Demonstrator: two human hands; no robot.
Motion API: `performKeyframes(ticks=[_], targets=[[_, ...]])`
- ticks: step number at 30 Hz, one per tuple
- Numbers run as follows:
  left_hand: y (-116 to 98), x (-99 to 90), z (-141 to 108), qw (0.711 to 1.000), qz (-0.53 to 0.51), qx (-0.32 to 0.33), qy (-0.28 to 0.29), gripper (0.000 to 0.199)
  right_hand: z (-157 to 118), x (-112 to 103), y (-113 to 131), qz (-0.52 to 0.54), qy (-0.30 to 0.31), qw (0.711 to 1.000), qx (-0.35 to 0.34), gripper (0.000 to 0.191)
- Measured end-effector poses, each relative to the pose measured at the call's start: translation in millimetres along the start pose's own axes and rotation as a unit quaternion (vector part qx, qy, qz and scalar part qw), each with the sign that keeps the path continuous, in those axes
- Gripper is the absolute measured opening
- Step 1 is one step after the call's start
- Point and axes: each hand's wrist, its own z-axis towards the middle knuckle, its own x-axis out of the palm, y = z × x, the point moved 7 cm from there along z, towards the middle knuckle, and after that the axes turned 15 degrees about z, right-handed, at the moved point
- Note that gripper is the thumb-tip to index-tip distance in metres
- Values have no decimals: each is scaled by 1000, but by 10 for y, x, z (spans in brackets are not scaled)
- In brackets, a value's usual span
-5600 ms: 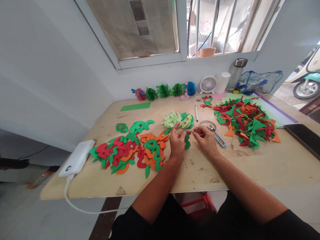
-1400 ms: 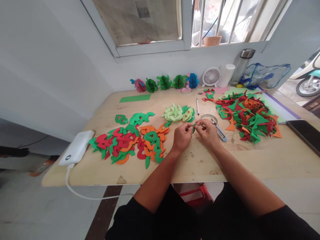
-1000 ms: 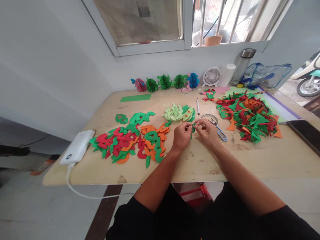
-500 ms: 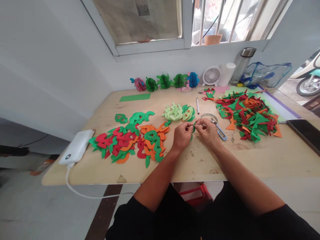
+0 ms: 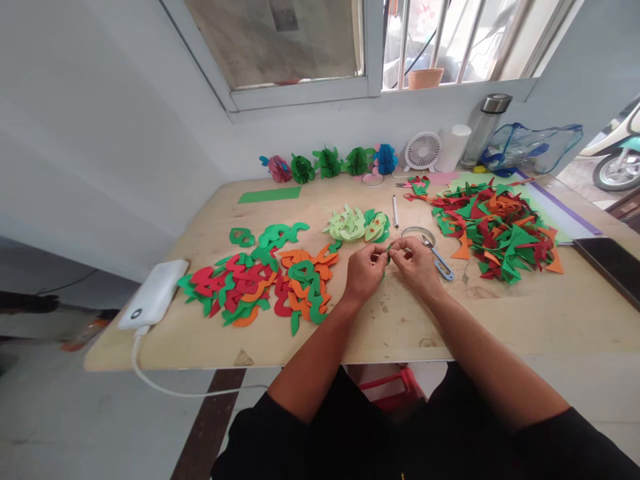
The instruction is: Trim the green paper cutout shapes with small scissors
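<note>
While the left hand (image 5: 365,273) and right hand (image 5: 416,268) pinch a small green paper piece (image 5: 389,254) over the counter (image 5: 415,327), light, even pressure should avoid creasing it; mind the blue-handled cutter (image 5: 442,265) at its three o'clock, just beside.

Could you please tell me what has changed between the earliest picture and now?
The left hand has moved slightly towards the right hand, its fingers now curled. Both pinch at the green paper, which is more hidden than before. The pen, small cutter and scrap heap lie as they were.
</note>
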Motion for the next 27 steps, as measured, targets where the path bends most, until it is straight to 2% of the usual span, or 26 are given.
performKeyframes(ticks=[10, 18, 27], targets=[[28, -8, 13, 1000, -15, -7, -8, 14, 0, -38, -22, 23, -25, 999, 15, 13], [80, -4, 25, 995, -85, -41, -15, 10, -7, -4, -73, 53, -5, 998, 40, 14], [41, 7, 14, 996, -86, -36, 1, 11, -11, 6, -69, 70, 1, 997, 38, 12]])
